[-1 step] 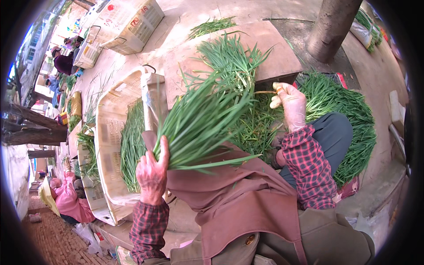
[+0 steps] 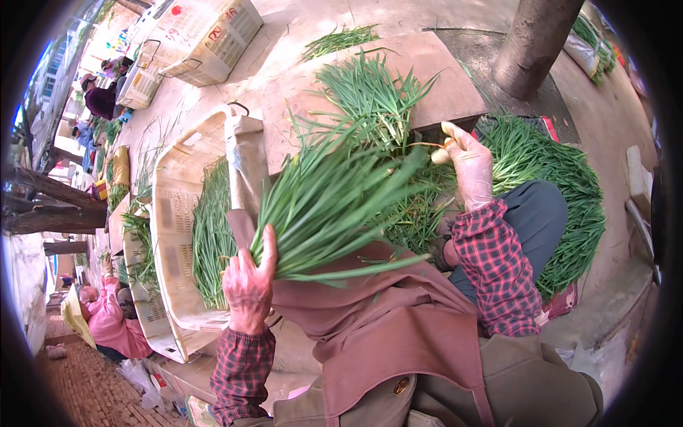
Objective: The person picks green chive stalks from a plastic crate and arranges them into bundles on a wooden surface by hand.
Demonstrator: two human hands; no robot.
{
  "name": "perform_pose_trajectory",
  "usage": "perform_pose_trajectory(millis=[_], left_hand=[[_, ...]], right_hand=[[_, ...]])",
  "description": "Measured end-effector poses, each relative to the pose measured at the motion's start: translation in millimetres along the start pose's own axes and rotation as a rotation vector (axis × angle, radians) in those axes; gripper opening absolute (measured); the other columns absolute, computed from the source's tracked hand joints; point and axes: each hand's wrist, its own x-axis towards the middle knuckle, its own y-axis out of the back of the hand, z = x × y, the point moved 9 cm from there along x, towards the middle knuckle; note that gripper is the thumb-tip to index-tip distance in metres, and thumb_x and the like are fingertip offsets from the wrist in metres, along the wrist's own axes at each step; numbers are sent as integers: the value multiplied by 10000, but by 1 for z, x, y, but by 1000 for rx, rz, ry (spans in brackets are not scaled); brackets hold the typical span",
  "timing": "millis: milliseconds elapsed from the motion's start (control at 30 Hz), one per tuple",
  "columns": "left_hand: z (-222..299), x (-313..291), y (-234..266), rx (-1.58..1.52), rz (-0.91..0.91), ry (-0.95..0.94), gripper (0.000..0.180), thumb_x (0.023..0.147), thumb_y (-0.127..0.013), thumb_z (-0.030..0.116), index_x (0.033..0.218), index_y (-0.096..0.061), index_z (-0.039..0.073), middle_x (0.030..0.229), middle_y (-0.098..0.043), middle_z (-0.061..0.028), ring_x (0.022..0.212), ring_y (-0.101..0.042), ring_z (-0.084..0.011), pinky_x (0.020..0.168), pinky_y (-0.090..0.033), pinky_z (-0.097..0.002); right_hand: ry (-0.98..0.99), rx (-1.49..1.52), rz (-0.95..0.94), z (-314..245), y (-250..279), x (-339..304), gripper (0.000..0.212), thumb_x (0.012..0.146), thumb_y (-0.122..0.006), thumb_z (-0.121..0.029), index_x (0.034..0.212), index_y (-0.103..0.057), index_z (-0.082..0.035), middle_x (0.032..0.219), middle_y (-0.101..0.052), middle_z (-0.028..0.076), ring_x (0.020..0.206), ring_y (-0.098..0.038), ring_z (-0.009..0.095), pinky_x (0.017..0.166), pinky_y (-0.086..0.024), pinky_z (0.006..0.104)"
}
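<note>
My left hand is closed round the base of a bunch of green garlic chives, whose leaves fan up and to the right above my lap. One long leaf sticks out rightward from the bunch. Pale covers sit on fingertips of my right hand, which pinches a thin orange-brown strand pointing left. Beyond the bunch, more chives lie on a brown board. Loose leaves and trimmings are heaped below the board, partly hidden by the held bunch.
To my left stands a cream plastic crate containing chives. A large chive pile spreads beside my right knee. Farther off are a tree trunk, white crates, and a person in pink at the left.
My left hand has shifted slightly right, and the chives swing rightward, their tips blurred. The right hand's thumb and fingers have moved a little, still pinching the strand.
</note>
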Motion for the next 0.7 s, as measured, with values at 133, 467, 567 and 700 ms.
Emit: perform_pose_trajectory(millis=[133,467,567,700], left_hand=[[21,-35,-13,-89,-68,-35,706,824,-556,5,1471,-467,273,807,-451,-70,661,-498,-219,535,-431,-335],[16,-104,-15,-218,-12,-3,572,853,-567,76,1387,-563,281,1075,-603,-181,704,-553,-260,574,-452,-356],[17,-110,-15,-229,20,-25,584,851,-563,70,1379,-570,321,1076,-610,-205,648,-519,-224,548,-423,-331],[18,-121,-17,-234,-40,-33,572,847,-576,79,1378,-573,293,1115,-597,-209,728,-568,-274,604,-462,-368]], right_hand=[[-280,-42,-190,35,-16,-7,245,961,-611,-96,1166,-682,20,764,-716,66,711,-641,96,736,-494,244],[182,-274,-88,12,-22,-2,197,914,-701,-108,1062,-728,18,988,-743,98,926,-682,152,857,-521,271],[249,-237,-152,-29,-42,-12,174,889,-708,-63,1047,-731,5,1031,-731,126,990,-686,187,879,-524,287],[724,-369,-346,-123,-118,-51,186,870,-714,-77,1050,-732,-31,1050,-733,112,989,-691,236,906,-526,324]])
